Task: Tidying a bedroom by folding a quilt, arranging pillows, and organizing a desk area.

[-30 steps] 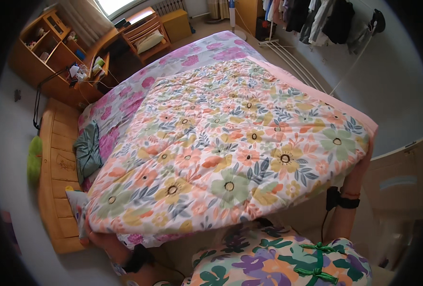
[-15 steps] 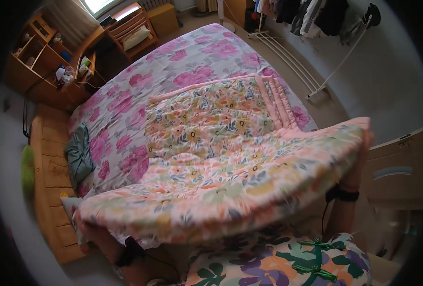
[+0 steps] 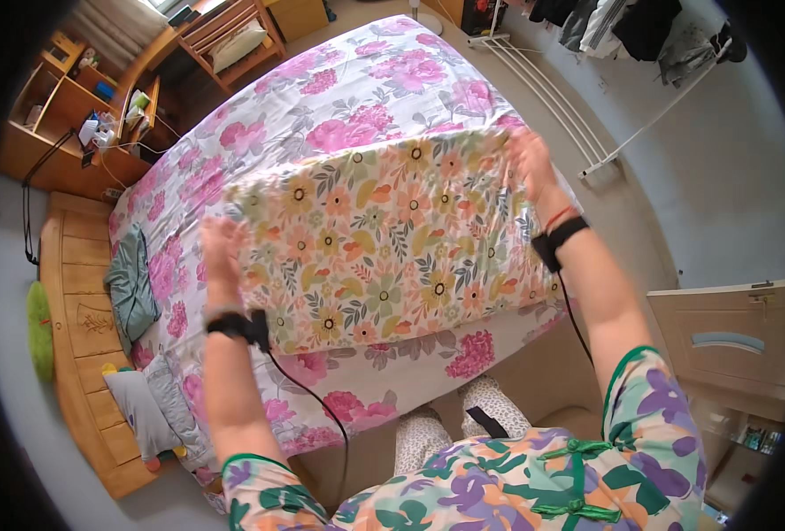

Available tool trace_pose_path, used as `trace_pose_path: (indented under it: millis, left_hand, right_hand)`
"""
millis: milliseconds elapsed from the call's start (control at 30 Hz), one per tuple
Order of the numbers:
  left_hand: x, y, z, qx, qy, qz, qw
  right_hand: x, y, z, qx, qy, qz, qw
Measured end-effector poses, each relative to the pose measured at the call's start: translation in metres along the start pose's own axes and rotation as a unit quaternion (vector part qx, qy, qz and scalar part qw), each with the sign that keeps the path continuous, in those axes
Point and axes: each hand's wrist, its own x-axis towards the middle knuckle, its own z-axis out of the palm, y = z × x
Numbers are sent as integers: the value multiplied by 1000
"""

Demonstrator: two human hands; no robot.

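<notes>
The bed [image 3: 357, 80] carries a pink-flowered sheet, and on its near half lies the quilt [image 3: 384, 239], yellow and orange flowers on white, folded into a broad rectangle. It looks folded at least once; judging by its size, more folds seem left. Left hand [image 3: 223, 252] and right hand [image 3: 529, 164] press flat on the quilt's side edges, fingers apart, clasping nothing

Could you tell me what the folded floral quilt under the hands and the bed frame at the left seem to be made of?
The quilt looks like soft, matte printed fabric, probably cotton with light padding: it folds thickly, with stitched puffy lines. The left hand and right hand lie on its folded edges. The bed frame looks like light brown varnished wood, with grain, a carved panel and a slight sheen.
</notes>
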Motion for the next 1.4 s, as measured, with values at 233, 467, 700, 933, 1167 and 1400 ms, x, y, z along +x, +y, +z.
trace_pose_path:
  millis: [233,467,700,933,1167,1400]
  left_hand:
    - [-156,-182,10,656,-269,157,687]
    - [-156,-231,-135,759,-29,-108,642]
    - [-132,-228,-117,782,68,76,614]
    - [-40,-220,-88,822,-135,141,535]
    - [-37,-233,-163,663,317,-68,675]
    - [-103,-276,-215,70,380,-127,914]
  right_hand:
    - [-165,138,-20,-669,-294,-158,664]
    - [-142,183,-172,-747,-4,147,648]
    - [-106,183,-56,-717,-123,-153,669]
    - [-17,229,55,-752,-286,-202,559]
    - [5,258,96,-752,-172,-273,576]
    - [3,270,195,-572,-431,-384,583]
